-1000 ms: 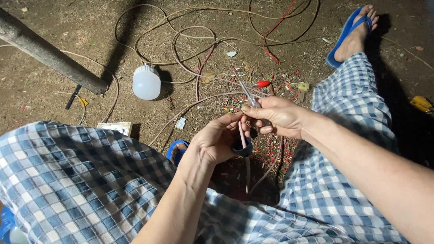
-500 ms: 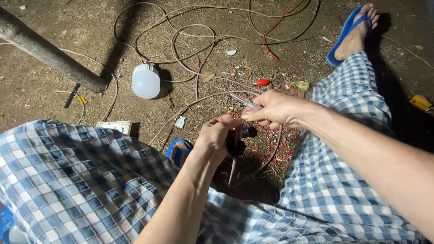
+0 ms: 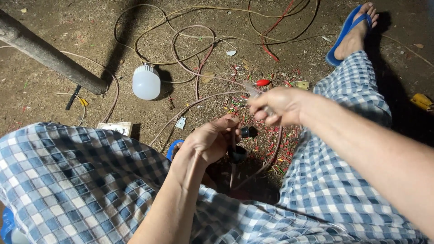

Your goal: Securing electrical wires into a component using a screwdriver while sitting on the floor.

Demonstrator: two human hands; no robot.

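black socket (image 3: 238, 153) with its cable, low between the knees | left hand (image 3: 210, 140) wrapped tight round it | right hand (image 3: 275, 105) just above, blurry, fingers pinched on a clear-handled screwdriver (image 3: 252, 89) | white bulb (image 3: 146, 82) and loose wires (image 3: 190, 54) on the dirt beyond

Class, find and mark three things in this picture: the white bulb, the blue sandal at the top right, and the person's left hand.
white bulb (image 3: 146, 83), head view, middle of its dome.
blue sandal (image 3: 340, 42), head view, sole edge.
left hand (image 3: 209, 141), head view, back of the hand.
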